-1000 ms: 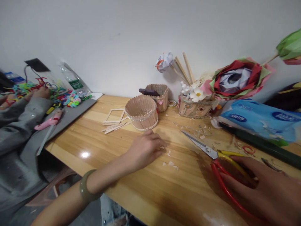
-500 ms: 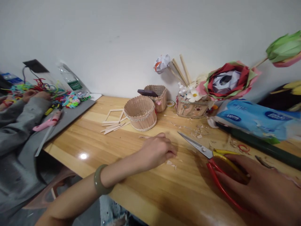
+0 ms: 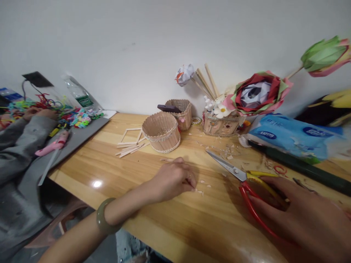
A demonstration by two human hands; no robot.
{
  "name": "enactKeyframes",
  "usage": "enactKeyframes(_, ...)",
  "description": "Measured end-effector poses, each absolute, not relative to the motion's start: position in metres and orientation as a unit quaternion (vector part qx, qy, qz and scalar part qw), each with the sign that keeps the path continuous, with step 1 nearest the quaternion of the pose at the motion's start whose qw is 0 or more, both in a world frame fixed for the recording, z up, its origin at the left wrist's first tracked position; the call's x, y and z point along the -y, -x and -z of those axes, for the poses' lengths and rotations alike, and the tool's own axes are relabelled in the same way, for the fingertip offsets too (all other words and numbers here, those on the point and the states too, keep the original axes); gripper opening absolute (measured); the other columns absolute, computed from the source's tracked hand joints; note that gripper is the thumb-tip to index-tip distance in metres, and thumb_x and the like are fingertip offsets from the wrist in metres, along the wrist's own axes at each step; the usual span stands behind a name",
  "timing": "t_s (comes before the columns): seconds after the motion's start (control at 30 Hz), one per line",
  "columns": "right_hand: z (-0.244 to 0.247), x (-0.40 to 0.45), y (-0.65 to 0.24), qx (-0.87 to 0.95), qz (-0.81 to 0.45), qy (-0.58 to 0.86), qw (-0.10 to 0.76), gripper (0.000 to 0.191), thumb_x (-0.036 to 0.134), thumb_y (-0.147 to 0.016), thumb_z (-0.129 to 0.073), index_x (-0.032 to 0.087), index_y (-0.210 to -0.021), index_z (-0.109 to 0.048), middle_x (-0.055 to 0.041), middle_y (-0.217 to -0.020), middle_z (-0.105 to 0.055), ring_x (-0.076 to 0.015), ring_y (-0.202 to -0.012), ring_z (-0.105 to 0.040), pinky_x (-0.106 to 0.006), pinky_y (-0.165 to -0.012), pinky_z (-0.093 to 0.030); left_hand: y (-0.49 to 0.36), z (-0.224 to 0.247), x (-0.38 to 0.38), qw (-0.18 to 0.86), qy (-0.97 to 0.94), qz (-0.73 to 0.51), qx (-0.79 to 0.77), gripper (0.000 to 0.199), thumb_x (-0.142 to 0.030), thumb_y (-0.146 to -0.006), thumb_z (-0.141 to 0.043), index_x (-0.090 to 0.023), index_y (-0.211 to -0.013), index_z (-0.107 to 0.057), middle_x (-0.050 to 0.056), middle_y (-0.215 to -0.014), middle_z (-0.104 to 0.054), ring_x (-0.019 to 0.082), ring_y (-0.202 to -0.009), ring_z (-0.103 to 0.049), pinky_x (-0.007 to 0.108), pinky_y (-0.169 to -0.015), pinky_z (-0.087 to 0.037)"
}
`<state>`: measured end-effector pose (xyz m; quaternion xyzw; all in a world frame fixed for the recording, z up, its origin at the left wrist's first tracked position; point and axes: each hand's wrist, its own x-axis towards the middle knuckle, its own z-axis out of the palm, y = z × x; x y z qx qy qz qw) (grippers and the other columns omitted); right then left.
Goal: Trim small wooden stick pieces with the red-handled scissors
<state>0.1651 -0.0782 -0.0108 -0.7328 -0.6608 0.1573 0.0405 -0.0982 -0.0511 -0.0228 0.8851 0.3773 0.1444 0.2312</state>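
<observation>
My right hand [image 3: 307,215] is closed round the handles of a pair of scissors [image 3: 236,171], one handle red and one yellow. The blades are together and point up and left above the table. Low over the wood, my left hand [image 3: 172,180] has its fingers curled in; what they hold, if anything, is hidden. Small pale wood chips [image 3: 202,192] lie just right of its fingertips. Beyond that hand stands a round basket [image 3: 166,140] made of wooden sticks. Loose flat sticks [image 3: 131,149] and a stick frame [image 3: 128,131] rest at its left.
A second basket [image 3: 186,118] with a dark phone on it stands behind. A decorated basket [image 3: 219,126] holds paper flowers and sticks. At right are a blue tissue pack [image 3: 296,135] and a dark green bar [image 3: 307,168]. Another person's hands [image 3: 41,113] work among colourful pieces at left.
My left hand has drawn back slightly to the left, away from the scissors and chips. The right hand still grips the scissors in much the same place. The view has shifted slightly.
</observation>
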Motion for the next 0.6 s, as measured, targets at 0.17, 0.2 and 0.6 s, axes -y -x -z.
enactKeyframes(0.17,0.0133,0.0781,-0.165,0.662,-0.146,0.735,0.026,0.052,0.072,-0.066,-0.039,0.031,-0.091,-0.059,-0.0033,-0.079,-0.065,-0.0276,-0.071,-0.059,-0.035,-0.06,-0.04,0.1046,0.0177,0.0483,0.239,-0.869,-0.146,-0.407,0.011,-0.021,-0.084,-0.056,-0.018,-0.079,-0.065,0.0,-0.081,-0.069,0.013,-0.078,-0.06,0.028,-0.08,-0.038)
enactKeyframes(0.2,0.0135,0.0779,-0.165,0.661,-0.145,0.736,0.025,0.053,0.072,-0.066,-0.039,0.03,-0.091,-0.059,-0.0035,-0.079,-0.065,-0.0277,-0.071,-0.059,-0.035,-0.06,-0.04,0.1054,0.0169,0.0481,0.241,-0.866,-0.147,-0.412,0.012,-0.02,-0.085,-0.055,-0.018,-0.081,-0.066,0.001,-0.082,-0.069,0.013,-0.079,-0.06,0.028,-0.08,-0.038)
enactKeyframes(0.6,0.0179,0.0765,-0.1679,0.67,-0.157,0.725,0.031,0.052,0.072,-0.069,-0.041,0.032,-0.094,-0.061,-0.0028,-0.075,-0.067,-0.0272,-0.065,-0.061,-0.035,-0.058,-0.041,0.0977,0.0198,0.0486,0.212,-0.883,-0.127,-0.4,0.013,-0.016,-0.082,-0.056,-0.021,-0.073,-0.065,-0.003,-0.077,-0.068,0.013,-0.077,-0.059,0.029,-0.081,-0.039)
